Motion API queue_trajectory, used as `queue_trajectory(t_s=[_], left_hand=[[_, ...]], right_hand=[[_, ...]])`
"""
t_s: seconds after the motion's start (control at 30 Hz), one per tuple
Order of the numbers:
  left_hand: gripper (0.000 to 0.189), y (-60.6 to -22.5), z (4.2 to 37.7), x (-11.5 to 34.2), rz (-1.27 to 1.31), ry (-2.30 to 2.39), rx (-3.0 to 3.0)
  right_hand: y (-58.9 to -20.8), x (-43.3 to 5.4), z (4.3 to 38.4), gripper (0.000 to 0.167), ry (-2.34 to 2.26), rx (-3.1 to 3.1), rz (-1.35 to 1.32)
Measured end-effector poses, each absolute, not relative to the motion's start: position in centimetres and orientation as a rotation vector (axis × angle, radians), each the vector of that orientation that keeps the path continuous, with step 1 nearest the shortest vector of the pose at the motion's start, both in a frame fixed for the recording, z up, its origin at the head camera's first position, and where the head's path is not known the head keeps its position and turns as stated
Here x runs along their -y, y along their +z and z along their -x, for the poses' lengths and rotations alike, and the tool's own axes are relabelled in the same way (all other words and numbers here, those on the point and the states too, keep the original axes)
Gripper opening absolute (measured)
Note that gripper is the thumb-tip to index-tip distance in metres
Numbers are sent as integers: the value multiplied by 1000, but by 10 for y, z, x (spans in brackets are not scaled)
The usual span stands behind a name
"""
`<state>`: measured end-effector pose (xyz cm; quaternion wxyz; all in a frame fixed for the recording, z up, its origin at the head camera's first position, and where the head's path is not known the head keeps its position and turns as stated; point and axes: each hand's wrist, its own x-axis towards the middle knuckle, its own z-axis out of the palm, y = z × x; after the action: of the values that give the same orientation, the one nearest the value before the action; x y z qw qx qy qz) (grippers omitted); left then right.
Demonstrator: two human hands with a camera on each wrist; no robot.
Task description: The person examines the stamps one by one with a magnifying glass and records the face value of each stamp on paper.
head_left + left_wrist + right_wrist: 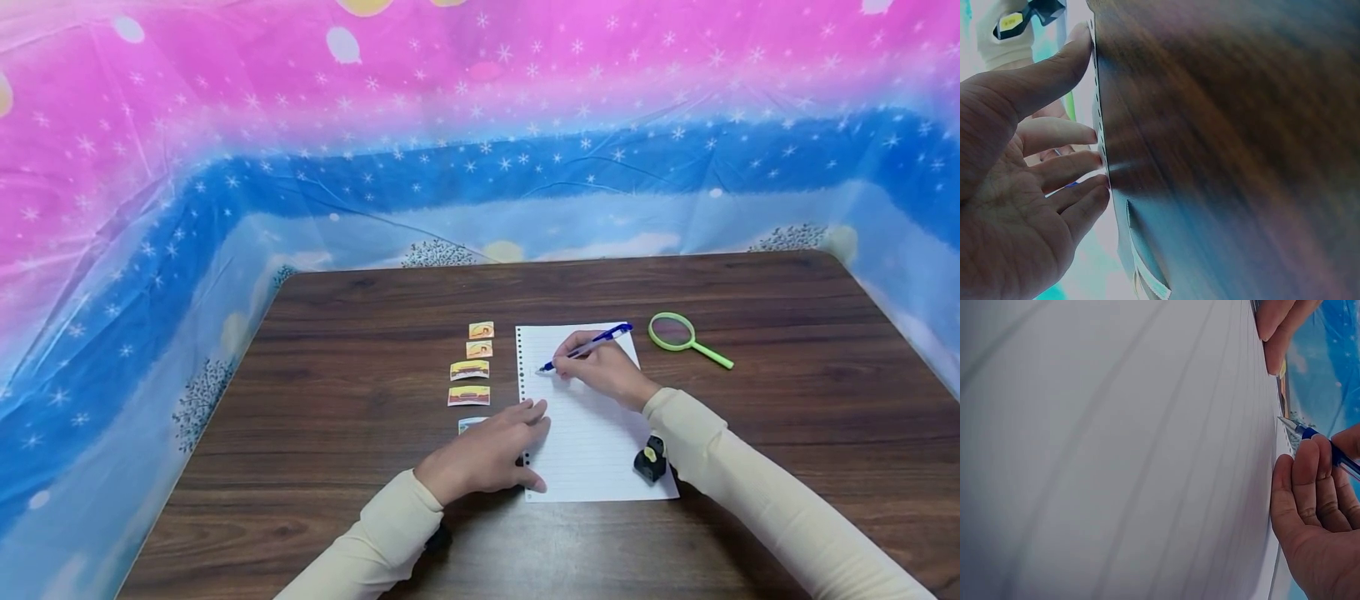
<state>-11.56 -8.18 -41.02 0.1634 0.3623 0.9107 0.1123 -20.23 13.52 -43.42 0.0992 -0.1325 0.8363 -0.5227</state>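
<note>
Cream sleeves (787,500) reach in from the near edge of the brown worktop (337,333). Lined paper (592,454) lies about midway between its left and right edges. Left grip (487,450), fingers spread, rests at the paper's punched margin; right grip (606,372) is pinched narrow. Toward the worktop's right edge lies a green magnifying glass (712,354). Right grip holds a blue pen (611,333), tip at the paper. Small picture cards (469,396) line up on the left.

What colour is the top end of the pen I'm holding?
The pen's top end is blue; the head view shows it best.
</note>
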Motion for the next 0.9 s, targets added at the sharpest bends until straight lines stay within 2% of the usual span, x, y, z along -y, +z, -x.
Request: queue_trajectory(t_s=[0.6, 0.9], left_hand=[[74, -408, 116, 81, -1057, 311, -2604], [74, -409, 116, 82, -1069, 307, -2600]], right_hand=[[-432, -134, 205, 11, -1554, -2465, 333], [-433, -133, 204, 15, -1586, -2448, 285]])
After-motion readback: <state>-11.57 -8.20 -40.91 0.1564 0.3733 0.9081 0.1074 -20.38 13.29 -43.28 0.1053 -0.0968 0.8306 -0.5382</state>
